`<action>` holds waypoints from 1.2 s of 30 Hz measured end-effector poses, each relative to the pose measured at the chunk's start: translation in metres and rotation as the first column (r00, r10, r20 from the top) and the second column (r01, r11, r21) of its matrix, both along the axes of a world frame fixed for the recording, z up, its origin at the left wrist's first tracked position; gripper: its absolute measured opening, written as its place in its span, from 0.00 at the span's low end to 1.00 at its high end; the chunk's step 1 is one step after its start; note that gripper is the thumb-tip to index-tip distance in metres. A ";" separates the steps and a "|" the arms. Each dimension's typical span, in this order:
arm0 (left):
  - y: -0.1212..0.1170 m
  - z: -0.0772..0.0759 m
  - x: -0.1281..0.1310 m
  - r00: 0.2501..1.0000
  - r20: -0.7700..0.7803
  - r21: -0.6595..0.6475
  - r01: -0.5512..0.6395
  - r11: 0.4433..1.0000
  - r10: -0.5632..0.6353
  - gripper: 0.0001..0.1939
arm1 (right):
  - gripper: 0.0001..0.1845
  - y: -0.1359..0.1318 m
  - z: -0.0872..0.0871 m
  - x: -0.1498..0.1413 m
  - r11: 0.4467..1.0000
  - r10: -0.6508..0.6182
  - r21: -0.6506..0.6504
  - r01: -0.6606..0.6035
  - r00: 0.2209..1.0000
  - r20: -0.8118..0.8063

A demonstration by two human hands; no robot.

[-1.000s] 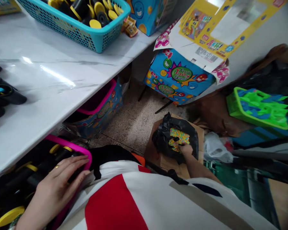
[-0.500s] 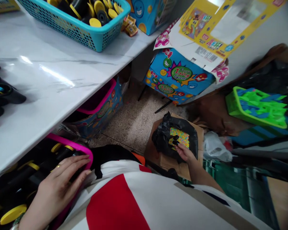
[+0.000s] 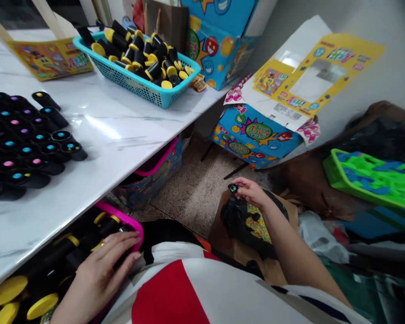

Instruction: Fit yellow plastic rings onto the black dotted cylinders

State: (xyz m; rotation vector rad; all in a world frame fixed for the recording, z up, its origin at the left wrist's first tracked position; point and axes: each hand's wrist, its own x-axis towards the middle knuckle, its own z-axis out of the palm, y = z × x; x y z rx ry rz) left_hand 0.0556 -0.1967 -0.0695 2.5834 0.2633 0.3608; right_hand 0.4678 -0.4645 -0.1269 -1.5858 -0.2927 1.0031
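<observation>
My right hand [image 3: 252, 193] pinches a small black tube [image 3: 233, 188], whose round mouth shows bright blue and yellow bits inside. It is above a cardboard box [image 3: 292, 220] lined with a black plastic bag [image 3: 234, 220]. Tiny multicoloured beads or candies [image 3: 259, 228] fill the bag. My left hand [image 3: 99, 270] lies with fingers stretched over the pink rim [image 3: 140, 225] of a tub at the table's edge. Black tubes with yellow caps [image 3: 42, 306] fill that tub, partly hidden by the hand.
Many black tubes [image 3: 27, 148] stand on the marbled table [image 3: 114, 135]. Behind them are a blue basket [image 3: 165, 96] of capped tubes and a yellow carton [image 3: 54, 58]. Juicy Gum boxes [image 3: 256, 135] stand ahead; a green basket [image 3: 334, 168] of plastic pieces is at right.
My right hand has risen out of the bag with the black tube, its mouth now facing me. My left hand stays on the rim. The view has tilted up, showing more of the table.
</observation>
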 end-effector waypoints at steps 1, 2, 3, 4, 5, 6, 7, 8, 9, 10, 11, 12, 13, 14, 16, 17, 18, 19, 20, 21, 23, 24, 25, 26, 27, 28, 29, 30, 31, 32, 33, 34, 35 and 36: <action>0.000 -0.001 -0.001 1.000 0.008 -0.005 -0.002 1.000 0.002 0.15 | 0.24 0.004 0.002 -0.002 1.000 0.011 -0.002 -0.012 1.000 -0.005; 0.001 -0.002 -0.002 1.000 0.015 -0.012 -0.005 1.000 0.005 0.15 | 0.25 0.005 0.002 -0.005 1.000 0.013 -0.006 -0.013 1.000 -0.009; 0.001 -0.003 -0.003 1.000 0.021 -0.021 -0.007 1.000 0.007 0.15 | 0.25 0.004 0.002 -0.008 1.000 0.007 -0.009 -0.007 1.000 -0.012; 0.002 -0.004 -0.003 1.000 0.021 -0.032 -0.007 0.999 0.008 0.15 | 0.25 0.003 0.001 -0.012 1.000 -0.002 -0.011 0.001 1.000 -0.016; 0.002 -0.004 -0.003 1.000 0.015 -0.046 -0.008 0.999 0.009 0.16 | 0.24 0.000 0.001 -0.016 1.000 -0.005 -0.010 0.004 1.000 -0.023; 0.001 -0.004 -0.003 1.000 0.004 -0.068 -0.009 0.998 0.010 0.16 | 0.24 -0.001 0.001 -0.021 1.000 0.003 -0.004 -0.003 0.999 -0.035; 0.000 -0.002 -0.002 1.000 -0.005 -0.097 -0.011 0.995 0.011 0.15 | 0.24 -0.002 0.001 -0.025 1.000 0.017 0.001 -0.017 0.999 -0.051; -0.002 0.002 -0.001 1.000 -0.010 -0.136 -0.015 0.991 0.014 0.14 | 0.23 0.000 0.003 -0.030 0.999 0.036 -0.001 -0.036 0.997 -0.064; -0.004 0.006 0.000 1.000 -0.010 -0.183 -0.020 0.983 0.019 0.13 | 0.23 0.003 0.005 -0.034 0.998 0.062 -0.006 -0.062 0.995 -0.074; -0.005 0.011 0.002 1.000 0.002 -0.236 -0.027 0.971 0.029 0.12 | 0.23 0.009 0.007 -0.037 0.996 0.079 -0.043 -0.082 0.995 -0.066; -0.007 0.016 0.004 0.999 0.021 -0.294 -0.035 0.955 0.043 0.11 | 0.23 0.018 0.010 -0.040 0.990 0.103 -0.094 -0.106 0.994 -0.036; -0.007 0.020 0.006 0.997 0.039 -0.353 -0.043 0.935 0.060 0.11 | 0.23 0.030 0.014 -0.042 0.978 0.153 -0.141 -0.151 0.988 0.003; -0.006 0.025 0.008 0.994 0.061 -0.404 -0.055 0.913 0.086 0.10 | 0.23 0.045 0.019 -0.045 0.959 0.226 -0.182 -0.216 0.973 0.036; -0.005 0.028 0.008 0.989 0.085 -0.444 -0.070 0.893 0.119 0.10 | 0.22 0.062 0.026 -0.049 0.937 0.306 -0.198 -0.289 0.950 0.062; -0.003 0.034 0.006 0.970 0.135 -0.489 -0.113 0.865 0.204 0.10 | 0.19 0.101 0.046 -0.067 0.884 0.454 -0.171 -0.435 0.887 0.090; -0.003 0.036 0.004 0.955 0.154 -0.497 -0.147 0.855 0.254 0.10 | 0.17 0.120 0.058 -0.082 0.855 0.513 -0.137 -0.500 0.853 0.093; -0.003 0.038 0.000 0.939 0.166 -0.497 -0.185 0.848 0.302 0.13 | 0.15 0.139 0.071 -0.099 0.826 0.564 -0.097 -0.556 0.821 0.091; -0.003 0.039 -0.003 0.922 0.175 -0.491 -0.222 0.842 0.344 0.16 | 0.13 0.156 0.083 -0.118 0.792 0.611 -0.062 -0.608 0.787 0.084; -0.004 0.041 -0.007 0.907 0.181 -0.477 -0.257 0.840 0.380 0.19 | 0.12 0.172 0.094 -0.139 0.754 0.656 -0.026 -0.656 0.750 0.079; -0.004 0.041 -0.010 0.893 0.191 -0.456 -0.288 0.842 0.408 0.23 | 0.12 0.186 0.102 -0.160 0.711 0.700 0.015 -0.703 0.710 0.076; -0.004 0.043 -0.017 0.876 0.238 -0.393 -0.309 0.866 0.420 0.27 | 0.12 0.210 0.112 -0.199 0.624 0.775 0.086 -0.777 0.629 0.058; -0.002 0.045 -0.020 0.872 0.267 -0.356 -0.307 0.883 0.411 0.28 | 0.13 0.221 0.115 -0.216 0.590 0.801 0.110 -0.800 0.597 0.050; 0.000 0.047 -0.024 0.869 0.295 -0.321 -0.303 0.898 0.398 0.27 | 0.14 0.231 0.116 -0.230 0.559 0.822 0.130 -0.819 0.568 0.039; 0.003 0.050 -0.029 0.866 0.314 -0.289 -0.304 0.908 0.389 0.26 | 0.15 0.239 0.118 -0.242 0.530 0.841 0.146 -0.835 0.540 0.037; 0.007 0.053 -0.035 0.861 0.326 -0.262 -0.314 0.913 0.390 0.25 | 0.16 0.248 0.121 -0.251 0.497 0.858 0.160 -0.853 0.510 0.058; 0.012 0.057 -0.042 0.853 0.331 -0.239 -0.339 0.910 0.405 0.23 | 0.16 0.256 0.125 -0.258 0.450 0.877 0.160 -0.878 0.469 0.107; 0.017 0.061 -0.050 0.837 0.329 -0.221 -0.382 0.898 0.437 0.22 | 0.14 0.265 0.132 -0.262 0.394 0.890 0.141 -0.908 0.416 0.188; 0.023 0.065 -0.060 0.814 0.323 -0.204 -0.439 0.875 0.483 0.21 | 0.13 0.275 0.141 -0.264 0.335 0.889 0.098 -0.937 0.349 0.297; 0.029 0.069 -0.070 0.783 0.311 -0.190 -0.504 0.843 0.538 0.19 | 0.10 0.286 0.153 -0.264 0.290 0.861 0.034 -0.956 0.277 0.427; 0.038 0.071 -0.081 0.745 0.299 -0.176 -0.572 0.801 0.597 0.18 | 0.09 0.301 0.166 -0.262 0.270 0.804 -0.036 -0.962 0.205 0.559; 0.047 0.072 -0.092 0.701 0.285 -0.165 -0.635 0.754 0.653 0.16 | 0.08 0.319 0.180 -0.258 0.280 0.724 -0.101 -0.955 0.141 0.676; 0.057 0.072 -0.101 0.652 0.272 -0.158 -0.695 0.701 0.708 0.15 | 0.09 0.342 0.194 -0.254 0.328 0.621 -0.139 -0.934 0.103 0.777; 0.067 0.070 -0.110 0.601 0.263 -0.151 -0.747 0.648 0.755 0.14 | 0.10 0.368 0.207 -0.249 0.381 0.523 -0.155 -0.912 0.074 0.849; 0.077 0.066 -0.117 0.551 0.256 -0.147 -0.790 0.595 0.794 0.15 | 0.11 0.398 0.218 -0.244 0.454 0.438 -0.173 -0.874 0.050 0.898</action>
